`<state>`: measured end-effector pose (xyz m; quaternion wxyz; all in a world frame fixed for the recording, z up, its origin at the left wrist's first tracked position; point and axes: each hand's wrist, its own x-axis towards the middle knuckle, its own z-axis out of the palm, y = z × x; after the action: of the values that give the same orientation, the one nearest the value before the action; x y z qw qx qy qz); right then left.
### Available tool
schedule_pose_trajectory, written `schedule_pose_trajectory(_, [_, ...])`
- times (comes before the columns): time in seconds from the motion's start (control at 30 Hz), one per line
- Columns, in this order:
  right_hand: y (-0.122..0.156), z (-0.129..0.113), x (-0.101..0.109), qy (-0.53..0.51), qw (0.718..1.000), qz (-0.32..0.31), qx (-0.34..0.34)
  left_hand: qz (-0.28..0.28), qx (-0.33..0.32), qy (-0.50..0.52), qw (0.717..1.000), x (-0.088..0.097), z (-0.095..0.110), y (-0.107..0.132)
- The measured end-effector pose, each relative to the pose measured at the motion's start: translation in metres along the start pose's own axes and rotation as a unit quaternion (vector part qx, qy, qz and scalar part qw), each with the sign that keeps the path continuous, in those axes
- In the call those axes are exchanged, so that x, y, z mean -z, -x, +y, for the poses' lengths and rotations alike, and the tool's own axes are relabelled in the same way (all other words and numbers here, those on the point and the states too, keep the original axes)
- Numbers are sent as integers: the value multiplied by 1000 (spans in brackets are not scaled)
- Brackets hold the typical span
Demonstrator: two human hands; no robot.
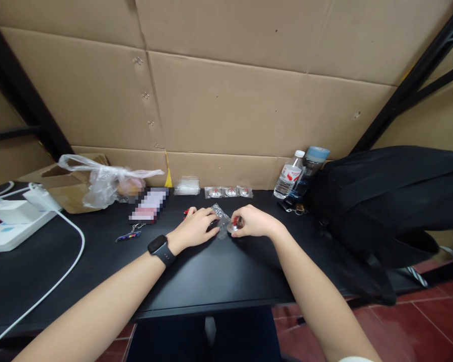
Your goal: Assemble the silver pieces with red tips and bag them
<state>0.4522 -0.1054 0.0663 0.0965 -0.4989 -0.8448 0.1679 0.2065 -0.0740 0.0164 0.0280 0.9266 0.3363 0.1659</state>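
My left hand, with a black smartwatch on its wrist, rests on the black table and pinches a small clear plastic bag. My right hand is closed on a small round silver part with a red mark, held right beside the bag's edge. A bit of red shows by my left hand's far side at the table. Behind the hands, a row of three bagged silver parts lies near the cardboard wall.
A stack of clear bags lies beside the row. A water bottle and a blue-lidded bottle stand at the back right, next to a black bag. At left are a crumpled plastic bag, white boxes, a white cable and a keychain.
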Motion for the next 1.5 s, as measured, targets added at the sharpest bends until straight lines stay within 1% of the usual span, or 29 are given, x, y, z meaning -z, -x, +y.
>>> schedule_pose_trajectory(0.1, [-3, -3, -5, 6, 1000, 4, 5, -8, 4, 11, 1000, -2, -1, 1])
schedule_pose_trajectory(0.2, [-9, -2, -14, 11, 999, 44, 16, -11, 12, 28, 999, -2, -2, 1])
schedule_pose_trajectory(0.27, [-12, 0, -19, -6, 998, 66, 8, -11, 19, 38, 999, -2, -2, 1])
schedule_pose_trajectory(0.33, [-14, 2, -23, -40, 998, 56, 2, -12, 29, 47, 998, -2, -1, 1])
schedule_pose_trajectory(0.43, [-15, 5, -24, -95, 995, 23, 21, -14, 40, 55, 998, -2, -1, 0])
schedule_pose_trajectory(0.5, [-16, 5, -24, -104, 994, 24, 28, -15, 42, 62, 997, -3, -1, 0])
schedule_pose_trajectory(0.57, [-17, 3, -25, -77, 996, 50, 19, -16, 43, 68, 997, -3, -1, 0])
schedule_pose_trajectory(0.63, [-20, -1, -26, -28, 996, 90, 1, -15, 45, 73, 996, -3, -2, 0])
schedule_pose_trajectory(0.73, [-22, -8, -29, 42, 989, 138, -26, -9, 51, 76, 996, -3, -2, 0])
schedule_pose_trajectory(0.83, [-25, -13, -32, 86, 985, 148, -37, -2, 56, 76, 996, -3, -2, -1])
schedule_pose_trajectory(0.97, [-29, -14, -36, 109, 980, 159, -47, 6, 73, 76, 994, -5, -5, -2])
schedule_pose_trajectory(1.2, [-46, -21, -48, 166, 961, 199, -101, 6, 83, 98, 992, -7, -7, -3])
schedule_pose_trajectory(1.3, [-49, -22, -48, 167, 959, 198, -115, 11, 89, 101, 991, -5, -5, -3])
schedule_pose_trajectory(1.4, [-45, -17, -44, 140, 973, 166, -81, 15, 100, 107, 989, -4, -5, -2])
schedule_pose_trajectory(1.5, [-40, -11, -42, 105, 982, 141, -63, -4, 86, 117, 989, -2, -9, -2])
